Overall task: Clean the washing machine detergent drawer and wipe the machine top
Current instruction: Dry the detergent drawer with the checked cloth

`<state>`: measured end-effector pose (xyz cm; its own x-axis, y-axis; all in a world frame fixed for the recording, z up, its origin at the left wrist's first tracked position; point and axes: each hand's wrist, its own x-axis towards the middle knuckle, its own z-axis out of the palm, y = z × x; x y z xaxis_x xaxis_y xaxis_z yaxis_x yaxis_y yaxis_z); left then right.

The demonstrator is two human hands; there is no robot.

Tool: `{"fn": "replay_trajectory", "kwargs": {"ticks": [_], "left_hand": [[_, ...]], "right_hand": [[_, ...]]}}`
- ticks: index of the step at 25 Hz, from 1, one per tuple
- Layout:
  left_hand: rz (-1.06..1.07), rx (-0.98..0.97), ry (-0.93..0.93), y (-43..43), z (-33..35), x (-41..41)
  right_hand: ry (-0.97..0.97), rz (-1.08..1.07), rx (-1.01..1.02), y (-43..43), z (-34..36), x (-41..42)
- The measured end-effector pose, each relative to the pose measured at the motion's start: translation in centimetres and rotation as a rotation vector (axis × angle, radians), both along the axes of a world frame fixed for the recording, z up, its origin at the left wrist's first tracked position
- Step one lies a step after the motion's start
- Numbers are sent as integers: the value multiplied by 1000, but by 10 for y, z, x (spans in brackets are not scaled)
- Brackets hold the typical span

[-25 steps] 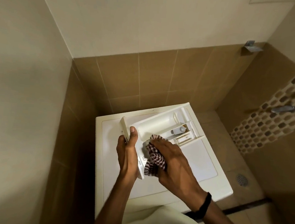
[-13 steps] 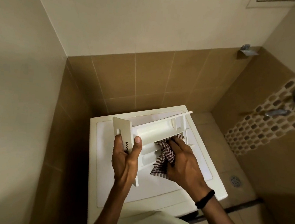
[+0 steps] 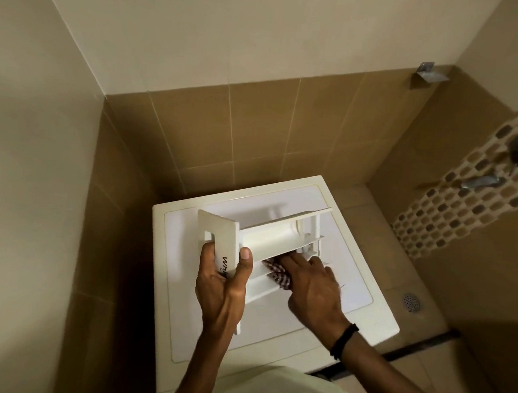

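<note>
Detergent drawer (image 3: 271, 237) is held clear above the machine top (image 3: 354, 284), tipped on its side, approx. centre of view. Its long axis runs from the front panel (image 3: 221, 229) at 8 o'clock to the rear end at 2 o'clock.

L hand (image 3: 222, 286) is clamped on the panel, thumb across the near face and fingers wrapped behind.

R hand (image 3: 314, 289) is laid w/ fairly straight fingers on a checked cloth (image 3: 278, 273), which is pressed into the lower compartment; the thumb is hidden.

From the R hand the unwiped length lies twd 2 o'clock, along the axis. R hand is nearer the rear end, so the next stroke is prob. best driven that way, w/ the L hand as brace.
</note>
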<state>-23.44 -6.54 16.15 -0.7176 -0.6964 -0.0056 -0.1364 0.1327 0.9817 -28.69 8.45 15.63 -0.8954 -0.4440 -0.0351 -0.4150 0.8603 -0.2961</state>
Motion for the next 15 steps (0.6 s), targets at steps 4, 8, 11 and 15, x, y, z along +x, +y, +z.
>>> {"fn": "replay_trajectory", "kwargs": {"ticks": [4,8,11,15], "left_hand": [[38,110,12,-2,-2,-6],[59,51,-10,-1,-1,-9],[92,129,-16,-8,-7,-13],[95,146,-63,-5,-7,-9]], "right_hand": [[-61,250,-101,-16,0,19],[-47,-50,-69,-12,2,-4],[-75,234,-105,-25,0,19],[-15,-35,-5,-14,-1,-8]]}}
